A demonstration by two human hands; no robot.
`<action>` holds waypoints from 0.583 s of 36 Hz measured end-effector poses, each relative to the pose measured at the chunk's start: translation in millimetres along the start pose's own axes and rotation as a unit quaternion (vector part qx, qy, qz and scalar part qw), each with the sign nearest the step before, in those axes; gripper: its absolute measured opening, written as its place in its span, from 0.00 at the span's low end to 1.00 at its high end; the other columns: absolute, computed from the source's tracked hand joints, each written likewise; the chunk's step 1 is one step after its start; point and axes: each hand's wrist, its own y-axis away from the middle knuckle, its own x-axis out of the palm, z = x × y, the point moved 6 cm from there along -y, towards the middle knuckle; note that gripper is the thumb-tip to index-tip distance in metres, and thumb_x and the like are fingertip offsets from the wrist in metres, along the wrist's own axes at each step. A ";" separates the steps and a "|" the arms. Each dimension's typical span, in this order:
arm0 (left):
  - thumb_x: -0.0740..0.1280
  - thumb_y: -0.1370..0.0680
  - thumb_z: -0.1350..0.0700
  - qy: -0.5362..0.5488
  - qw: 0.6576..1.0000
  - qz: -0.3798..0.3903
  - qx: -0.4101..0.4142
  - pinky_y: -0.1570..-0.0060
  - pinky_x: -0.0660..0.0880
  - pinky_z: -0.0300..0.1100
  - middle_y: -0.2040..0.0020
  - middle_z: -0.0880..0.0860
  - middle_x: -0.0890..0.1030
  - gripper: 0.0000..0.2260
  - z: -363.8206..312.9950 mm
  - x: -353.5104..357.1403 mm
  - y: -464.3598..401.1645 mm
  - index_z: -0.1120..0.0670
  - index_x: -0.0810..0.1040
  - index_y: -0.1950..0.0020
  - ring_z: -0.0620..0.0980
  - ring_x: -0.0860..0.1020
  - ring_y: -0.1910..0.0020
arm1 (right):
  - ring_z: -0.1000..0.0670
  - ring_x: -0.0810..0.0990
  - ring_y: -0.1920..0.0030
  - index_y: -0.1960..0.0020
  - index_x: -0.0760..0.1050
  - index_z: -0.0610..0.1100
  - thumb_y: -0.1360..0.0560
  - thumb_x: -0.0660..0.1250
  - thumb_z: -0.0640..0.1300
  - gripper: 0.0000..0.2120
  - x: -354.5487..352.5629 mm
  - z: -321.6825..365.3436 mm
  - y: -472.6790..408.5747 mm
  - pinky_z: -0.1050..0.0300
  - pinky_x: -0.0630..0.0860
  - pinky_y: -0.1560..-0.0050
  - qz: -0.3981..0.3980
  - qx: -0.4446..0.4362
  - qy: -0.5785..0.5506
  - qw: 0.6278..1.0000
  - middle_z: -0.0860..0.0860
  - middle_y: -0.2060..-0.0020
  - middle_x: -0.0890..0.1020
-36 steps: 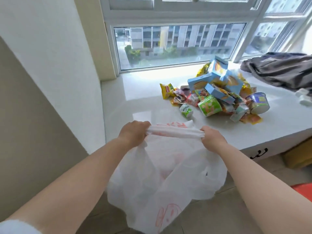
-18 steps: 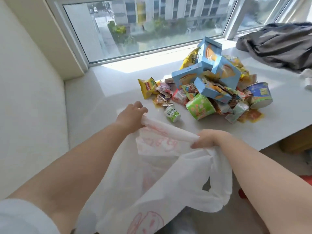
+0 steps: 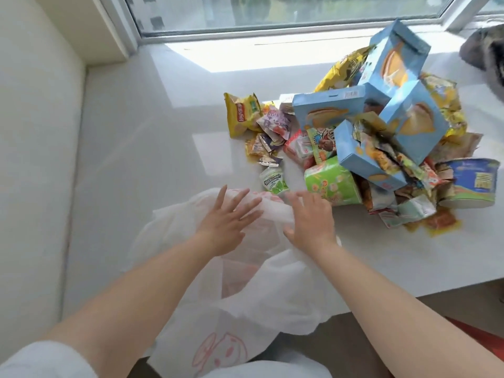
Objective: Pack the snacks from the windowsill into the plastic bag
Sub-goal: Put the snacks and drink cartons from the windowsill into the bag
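Bag (image 3: 245, 304) — thin white plastic, pink print — lies crumpled under left hand (image 3: 226, 225) and right hand (image 3: 311, 222), grips spread.

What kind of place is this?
Probably a room in a home, likely an upper-floor flat: a wide white windowsill under a large window, a snack pile heaped on it, and a crumpled grey garment at the far end.

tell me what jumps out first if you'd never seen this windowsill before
A jumbled heap of snacks on the right of the white windowsill grabs the eye first, topped by tilted light blue boxes. Nearer, the left hand and right hand lie with spread fingers on a white plastic bag draped over the sill's edge.
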 end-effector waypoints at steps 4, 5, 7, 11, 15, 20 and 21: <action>0.47 0.17 0.48 -0.014 0.999 0.048 -0.006 0.35 0.29 0.65 0.22 0.48 0.39 0.24 3.9 14.7 -31.1 0.49 0.47 0.22 0.56 0.36 0.24 | 0.46 0.71 0.40 0.41 0.76 0.50 0.45 0.72 0.57 0.33 16.4 32.6 15.0 0.45 0.62 0.39 -0.012 -0.168 0.003 0.986 0.48 0.42 0.78; 0.47 0.18 0.49 -0.008 0.999 0.052 -0.008 0.34 0.31 0.65 0.21 0.48 0.41 0.24 5.1 20.0 -37.8 0.50 0.50 0.22 0.56 0.37 0.24 | 0.46 0.70 0.36 0.41 0.77 0.50 0.45 0.72 0.58 0.34 27.7 33.0 16.5 0.43 0.57 0.34 0.031 -0.169 0.025 0.985 0.48 0.40 0.78; 0.48 0.18 0.51 0.007 0.998 0.069 -0.005 0.32 0.33 0.65 0.21 0.48 0.45 0.23 5.5 31.6 -46.0 0.51 0.53 0.22 0.56 0.40 0.23 | 0.45 0.63 0.28 0.32 0.69 0.50 0.39 0.71 0.57 0.37 51.4 23.4 24.2 0.42 0.46 0.28 0.149 -0.136 0.063 0.977 0.47 0.30 0.69; 0.52 0.19 0.53 0.060 0.991 0.117 0.008 0.30 0.40 0.64 0.21 0.48 0.49 0.22 6.5 52.8 -51.1 0.49 0.58 0.25 0.54 0.47 0.23 | 0.47 0.44 0.24 0.23 0.46 0.50 0.24 0.60 0.52 0.35 86.0 -15.4 47.9 0.42 0.39 0.27 0.325 -0.028 0.079 0.942 0.51 0.23 0.46; 0.59 0.22 0.46 0.186 0.968 0.168 0.021 0.27 0.44 0.61 0.22 0.45 0.53 0.23 10.3 57.8 -54.4 0.45 0.63 0.26 0.49 0.50 0.23 | 0.48 0.48 0.24 0.24 0.54 0.50 0.22 0.57 0.54 0.29 92.4 -28.2 49.2 0.46 0.47 0.26 0.363 -0.004 0.017 0.932 0.52 0.23 0.50; 0.61 0.21 0.45 0.463 0.875 0.034 -0.134 0.38 0.67 0.47 0.39 0.44 0.77 0.16 42.1 23.1 -77.9 0.49 0.82 0.63 0.48 0.75 0.40 | 0.48 0.69 0.36 0.38 0.74 0.47 0.23 0.59 0.51 0.16 61.4 -23.1 -4.1 0.55 0.65 0.40 0.196 0.051 -0.087 0.975 0.50 0.38 0.73; 0.60 0.21 0.45 0.483 0.857 0.001 -0.181 0.44 0.70 0.46 0.44 0.46 0.79 0.19 52.6 15.3 -81.8 0.51 0.80 0.67 0.50 0.77 0.45 | 0.48 0.71 0.38 0.40 0.75 0.46 0.22 0.59 0.50 0.15 55.1 -20.6 -15.7 0.55 0.67 0.43 0.167 0.060 -0.107 0.978 0.50 0.41 0.74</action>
